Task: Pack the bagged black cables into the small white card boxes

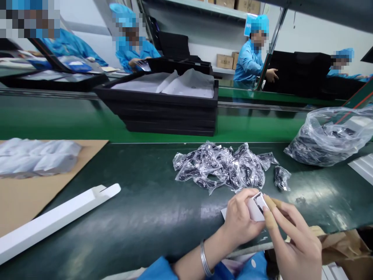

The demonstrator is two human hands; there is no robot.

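My left hand (240, 214) is wrapped around a narrow white box (255, 210), whose open end is turned up toward me. Something dark shows inside that opening, too small to name. The thumb and forefinger of my right hand (297, 237), both in tan finger covers, pinch the box at its open end. Just beyond my hands lies a pile of black cables in clear plastic bags (218, 167). One bagged cable (281, 178) sits apart at the right of the pile.
A long white carton (58, 221) lies at left, beside wrapped white items (37, 155) on cardboard (32, 194). A large clear bag (329, 140) of dark items stands at right. Stacked black trays (171, 112) sit on the green conveyor (250, 124). Several co-workers in blue are behind it.
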